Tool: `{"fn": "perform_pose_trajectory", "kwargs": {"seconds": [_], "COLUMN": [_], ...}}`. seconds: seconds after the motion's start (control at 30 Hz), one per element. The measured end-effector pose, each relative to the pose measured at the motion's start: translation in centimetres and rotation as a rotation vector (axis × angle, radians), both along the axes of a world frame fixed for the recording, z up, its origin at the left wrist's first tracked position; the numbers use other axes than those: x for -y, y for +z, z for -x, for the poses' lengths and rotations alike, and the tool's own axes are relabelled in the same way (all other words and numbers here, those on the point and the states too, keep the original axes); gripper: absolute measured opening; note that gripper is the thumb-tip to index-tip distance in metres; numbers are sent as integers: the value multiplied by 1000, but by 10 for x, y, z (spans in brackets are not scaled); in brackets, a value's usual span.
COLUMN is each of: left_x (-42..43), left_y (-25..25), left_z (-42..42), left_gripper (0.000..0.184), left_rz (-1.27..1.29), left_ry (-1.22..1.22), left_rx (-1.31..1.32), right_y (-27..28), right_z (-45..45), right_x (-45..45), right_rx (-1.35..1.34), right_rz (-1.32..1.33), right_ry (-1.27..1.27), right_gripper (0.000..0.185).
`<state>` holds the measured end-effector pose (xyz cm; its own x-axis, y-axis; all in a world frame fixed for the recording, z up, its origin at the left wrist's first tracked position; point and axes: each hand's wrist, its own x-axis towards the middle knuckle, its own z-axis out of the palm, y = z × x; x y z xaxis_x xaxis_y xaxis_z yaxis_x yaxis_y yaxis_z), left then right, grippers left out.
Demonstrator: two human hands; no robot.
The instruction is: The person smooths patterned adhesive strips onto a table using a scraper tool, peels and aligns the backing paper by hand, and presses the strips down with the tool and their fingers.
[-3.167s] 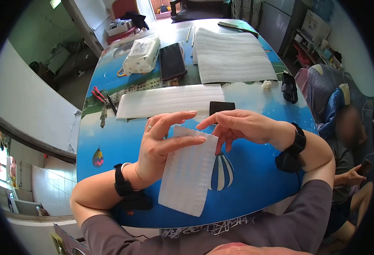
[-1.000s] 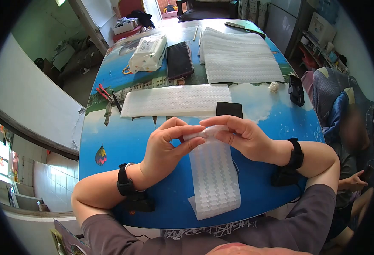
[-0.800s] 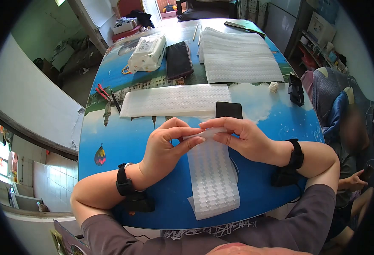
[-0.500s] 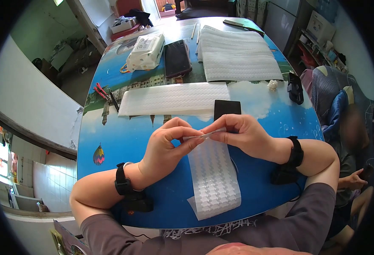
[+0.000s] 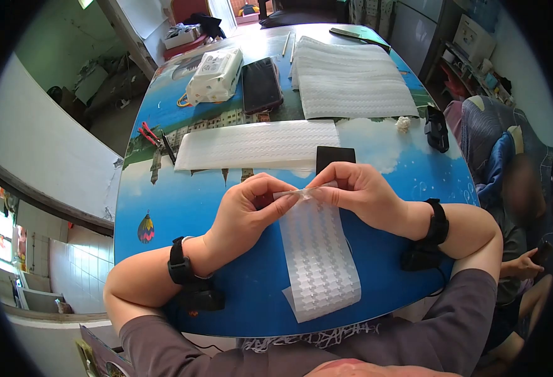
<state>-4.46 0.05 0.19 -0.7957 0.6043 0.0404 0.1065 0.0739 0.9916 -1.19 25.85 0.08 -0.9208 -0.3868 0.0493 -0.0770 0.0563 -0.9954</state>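
Observation:
A long white patterned strip [image 5: 321, 270] runs from my fingers down toward the near table edge, where its end curls under. My left hand [image 5: 249, 206] pinches the strip's top edge between thumb and fingers. Beside it, my right hand [image 5: 359, 193] pinches the same edge, thumb in front. The fingertips of both hands nearly meet, and the edge there looks folded or gathered. Just behind my right hand lies a flat black piece [image 5: 336, 158]. Beyond my hands, a wide white patterned strip [image 5: 257, 144] lies flat across the table.
Farther back are a stack of white sheets [image 5: 355, 78], a phone [image 5: 262, 86] and a pack of wipes [image 5: 216, 75]. Red-handled snips [image 5: 149, 134] lie at the left, a black clip-like object [image 5: 436, 129] at the right. Another person's hand [image 5: 526, 264] holds a dark object.
My hands have shifted slightly, the right one a little up. The right thumb now presses over the strip's edge, and the strip's lower end has moved slightly right.

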Motion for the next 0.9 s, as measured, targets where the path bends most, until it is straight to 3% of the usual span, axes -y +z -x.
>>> {"fn": "perform_pose_trajectory", "kwargs": {"seconds": [0.9], "left_x": [5], "left_y": [-4], "left_z": [7], "left_gripper": [22], "left_rz": [-135], "left_ry": [18], "left_rx": [99], "right_y": [4], "right_z": [6], "right_x": [-10], "right_rx": [-2], "right_rz": [-32], "right_ry": [-43], "right_gripper": [21]}}
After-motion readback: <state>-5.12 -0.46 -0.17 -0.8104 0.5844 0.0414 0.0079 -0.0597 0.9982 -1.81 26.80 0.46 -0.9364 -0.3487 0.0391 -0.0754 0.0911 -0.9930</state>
